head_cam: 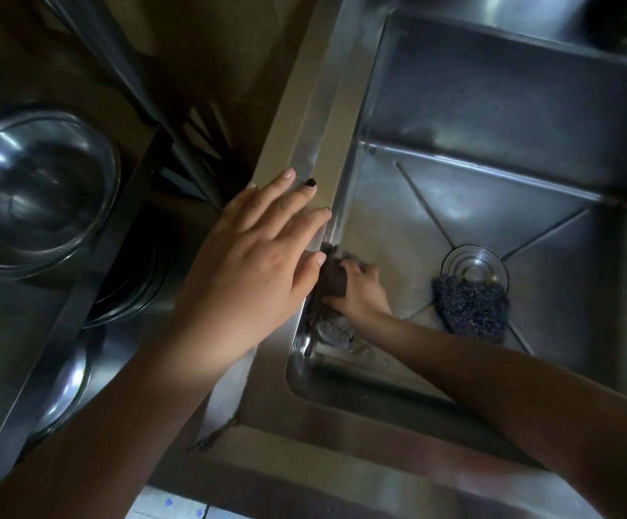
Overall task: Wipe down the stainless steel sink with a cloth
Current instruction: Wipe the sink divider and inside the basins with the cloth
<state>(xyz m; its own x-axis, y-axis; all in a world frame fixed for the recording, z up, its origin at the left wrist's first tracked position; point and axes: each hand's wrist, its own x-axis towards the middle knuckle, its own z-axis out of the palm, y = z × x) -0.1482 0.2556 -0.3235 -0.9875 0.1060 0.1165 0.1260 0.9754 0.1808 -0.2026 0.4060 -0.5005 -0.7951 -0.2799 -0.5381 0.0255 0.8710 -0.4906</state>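
While steel bowls [38, 189] sit at nine o'clock, the left hand [252, 264] lies spread on the sink [304, 118] rim; the right hand [360, 294] grips the dark cloth [336, 282] against the basin's left wall. Wiping looks early: floor and far walls are not yet done, with a scrubber [471, 309] at three o'clock obstructing the drain [473, 264].

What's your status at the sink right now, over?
Left hand flat on sink rim. Right hand grips cloth against basin's left wall. Scrubber lies at drain, apart from cloth.
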